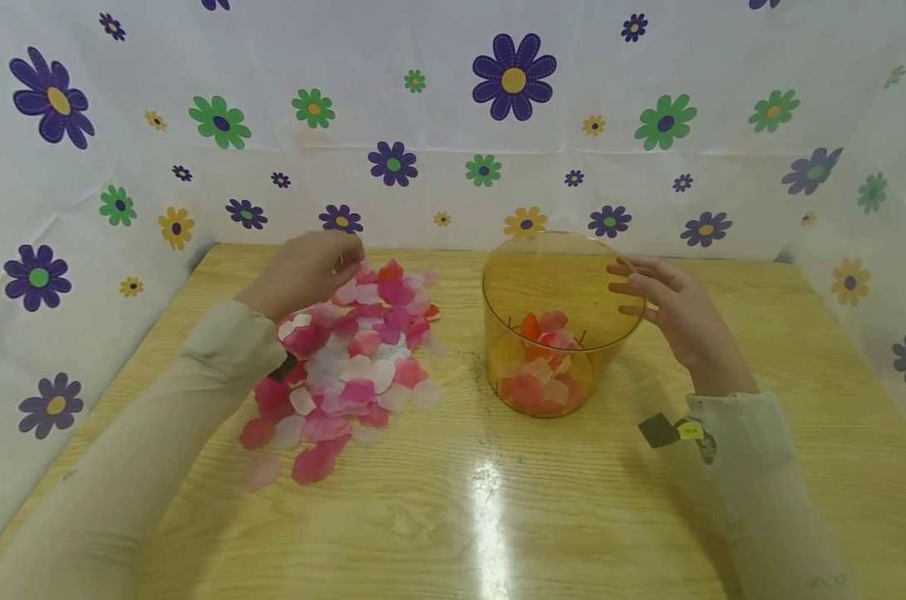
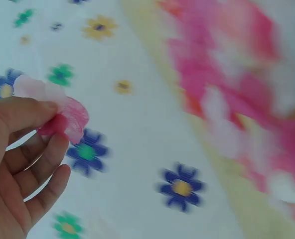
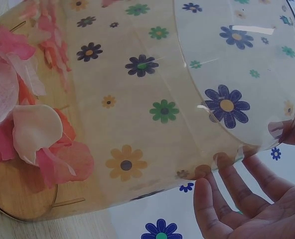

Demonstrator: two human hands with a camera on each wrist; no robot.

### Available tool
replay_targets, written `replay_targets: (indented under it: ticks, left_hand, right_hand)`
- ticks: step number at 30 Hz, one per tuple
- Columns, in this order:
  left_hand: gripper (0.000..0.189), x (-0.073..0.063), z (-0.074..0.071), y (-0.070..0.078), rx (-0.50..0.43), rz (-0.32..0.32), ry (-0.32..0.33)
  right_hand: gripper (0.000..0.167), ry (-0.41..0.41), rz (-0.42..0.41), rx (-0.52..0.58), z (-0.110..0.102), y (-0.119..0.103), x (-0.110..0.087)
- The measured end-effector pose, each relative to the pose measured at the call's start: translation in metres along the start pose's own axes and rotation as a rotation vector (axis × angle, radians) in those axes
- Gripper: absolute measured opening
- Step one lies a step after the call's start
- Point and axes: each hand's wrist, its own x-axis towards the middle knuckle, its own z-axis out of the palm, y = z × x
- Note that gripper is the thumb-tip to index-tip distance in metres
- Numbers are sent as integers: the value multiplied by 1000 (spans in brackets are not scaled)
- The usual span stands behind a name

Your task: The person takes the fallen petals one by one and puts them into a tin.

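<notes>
Pile [image 1: 358,392]: hot pink, magenta, pale pink, white, odd red bits; left wrist view is blurred, so finer shades are approximate. Pinched petals [image 2: 76,119]: pale pink plus hot pink. Bin [image 1: 565,287]: see-through amber. Petals inside [image 1: 546,379]: red-orange, coral, pale pink. Backdrop [image 1: 437,42]: white, printed purple, green and yellow daisies [image 1: 513,79], contrasting centres. Table [image 1: 392,517]: yellowish wood grain. Sleeves [image 1: 152,433]: cream. Right-cuff tab [image 1: 690,430]: yellow.

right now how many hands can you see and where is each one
2: the left hand pinches petals near the far end of the petal pile; the right hand is at the right side of the amber container. No other hand shows.
</notes>
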Motion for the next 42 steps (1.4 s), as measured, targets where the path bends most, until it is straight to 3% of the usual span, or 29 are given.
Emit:
replay_targets:
  ticks: [3, 7, 10, 13, 18, 22, 26, 31, 35, 39, 42]
  left_hand:
    - [14, 7, -13, 24, -19, 68, 42]
    - [11, 18, -31, 69, -64, 219, 63]
    - [7, 25, -43, 105, -96, 329, 43]
    - [5, 31, -49, 136, -88, 396, 1]
    - [4, 45, -46, 161, -58, 440, -86]
    - [7, 50, -38, 166, -59, 422, -152]
    - [9, 48, -35, 166, -58, 419, -163]
    - [10, 41, -37, 156, -52, 439, -119]
    - [11, 36, -37, 147, -68, 460, -65]
    - [11, 28, -40, 135, -69, 430, -29]
    - [11, 21, -42, 124, -61, 379, -26]
  right_hand:
    - [22, -1, 4, 7, 1, -1, -1]
    - [22, -4, 6, 4, 2, -2, -2]
    - [24, -5, 7, -13, 3, -3, -2]
    - [28, -5, 9, -33, 3, -4, -3]
    - [28, -9, 2, -21, 3, -4, -2]
    - [30, -9, 1, -13, 4, -3, -1]
    - [31, -14, -8, -16, 3, -1, -2]
    - [35, -41, -10, -55, 1, -2, 0]
    - [28, -51, 22, -105, -4, -6, -1]
    - [21, -43, 45, -182, -5, -15, 5]
    - [31, -31, 66, -293, -1, -24, 17]
